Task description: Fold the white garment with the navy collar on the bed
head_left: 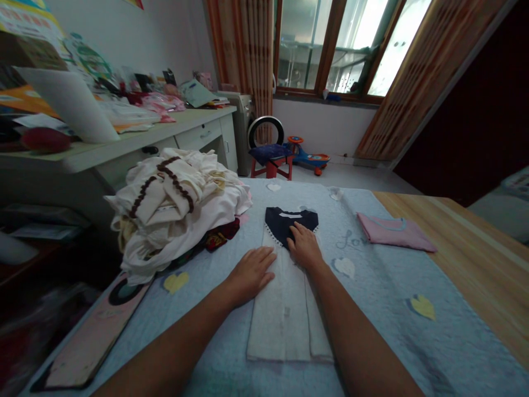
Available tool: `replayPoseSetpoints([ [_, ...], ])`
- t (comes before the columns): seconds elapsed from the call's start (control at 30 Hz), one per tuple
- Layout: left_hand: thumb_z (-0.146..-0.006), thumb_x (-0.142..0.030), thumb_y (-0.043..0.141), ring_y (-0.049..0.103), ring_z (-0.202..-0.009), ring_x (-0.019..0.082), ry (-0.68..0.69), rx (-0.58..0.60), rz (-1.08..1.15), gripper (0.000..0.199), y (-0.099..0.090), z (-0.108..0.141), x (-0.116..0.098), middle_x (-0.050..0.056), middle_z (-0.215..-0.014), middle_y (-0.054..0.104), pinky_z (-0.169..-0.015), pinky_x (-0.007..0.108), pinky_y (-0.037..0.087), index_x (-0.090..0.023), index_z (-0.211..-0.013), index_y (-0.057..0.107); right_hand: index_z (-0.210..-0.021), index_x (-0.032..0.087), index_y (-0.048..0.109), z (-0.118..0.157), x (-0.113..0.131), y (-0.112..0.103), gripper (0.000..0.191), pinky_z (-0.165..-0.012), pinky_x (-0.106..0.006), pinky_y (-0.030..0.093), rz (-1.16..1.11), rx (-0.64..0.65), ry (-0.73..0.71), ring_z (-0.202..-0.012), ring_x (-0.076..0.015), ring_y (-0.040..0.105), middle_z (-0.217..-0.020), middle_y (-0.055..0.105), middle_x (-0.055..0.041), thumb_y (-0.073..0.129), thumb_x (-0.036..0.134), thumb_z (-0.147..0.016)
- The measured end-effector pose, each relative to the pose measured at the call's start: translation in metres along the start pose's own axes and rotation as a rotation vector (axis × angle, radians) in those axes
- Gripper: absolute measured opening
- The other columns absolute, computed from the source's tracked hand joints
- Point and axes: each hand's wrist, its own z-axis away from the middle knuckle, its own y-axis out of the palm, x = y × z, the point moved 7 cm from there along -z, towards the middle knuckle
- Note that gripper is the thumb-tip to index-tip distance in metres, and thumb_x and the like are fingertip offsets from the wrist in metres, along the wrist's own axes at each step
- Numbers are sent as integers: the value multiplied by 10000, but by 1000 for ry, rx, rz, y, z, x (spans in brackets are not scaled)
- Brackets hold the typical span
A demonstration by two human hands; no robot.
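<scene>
Our two hands lie on a white garment with a navy collar.
Left of us, the cloth pile (182, 204) rises; our left hand (252, 273), flat and ungripping, touches the white garment (283, 314) on the blue cover (372, 309); our right hand (303, 245) spreads open at its collar (285, 220); the folded pink cloth (394, 232) lies rightmost.

Over on the left, a cluttered desk (185, 124) holds a white roll (72, 105) leaning beside a reddish fruit (45, 140). Across the room, I see patterned curtains (382, 124) flanking a wood-framed window (303, 49). Below it, a red stool (271, 170) bears a dark blue cushion (269, 152), near a blue-and-orange ride-on toy (312, 159) on the floor (351, 179).
</scene>
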Motion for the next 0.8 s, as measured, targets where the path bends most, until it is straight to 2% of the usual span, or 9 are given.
replayPoseSetpoints([
  [0.1, -959, -413, 526, 287, -1484, 245, -6, 107, 9, 586, 6, 5, 2, 92, -1605, 328, -1203, 497, 235, -250, -1500, 372, -1383, 112, 540, 0, 0, 0, 474, -1158, -421, 273, 1, -3, 1, -1389, -276, 405, -1527, 437, -146, 479, 306, -955],
  [0.2, -923, -508, 569, 224, -1507, 254, 15, 166, 26, 714, 5, 8, 3, 104, -1626, 269, -1213, 499, 183, -266, -1537, 297, -1383, 108, 538, 0, 0, 0, 473, -1158, -419, 273, 0, -3, -2, -1388, -272, 406, -1525, 438, -151, 476, 303, -957],
  [0.5, -703, -709, 705, 104, -1524, 335, 44, 288, 118, 1082, 2, 10, 2, 161, -1649, 138, -1210, 563, 99, -246, -1563, 241, -1387, 115, 535, -1, -2, 3, 473, -1158, -419, 269, -10, 3, -3, -1396, -271, 396, -1531, 431, -146, 477, 303, -957],
  [0.63, -658, -757, 703, 41, -1527, 351, 39, 346, 156, 1147, -1, 12, 1, 165, -1657, 78, -1208, 576, 55, -241, -1567, 230, -1388, 115, 533, -1, -1, 2, 474, -1156, -429, 277, -11, -1, -6, -1394, -276, 398, -1531, 430, -150, 485, 298, -953],
  [0.73, -625, -774, 718, 48, -1525, 363, 35, 363, 166, 1178, -1, 12, 1, 154, -1659, 83, -1210, 574, 57, -250, -1564, 239, -1382, 107, 535, -1, -1, 2, 471, -1152, -434, 284, -11, -3, -14, -1387, -283, 407, -1527, 433, -157, 490, 290, -950],
  [0.8, -676, -751, 703, 95, -1523, 355, 13, 320, 150, 1088, 0, 9, 1, 144, -1656, 133, -1212, 568, 79, -251, -1548, 286, -1381, 103, 534, -1, -1, 2, 470, -1153, -435, 283, -10, -7, -17, -1386, -286, 408, -1524, 436, -160, 488, 288, -952],
])
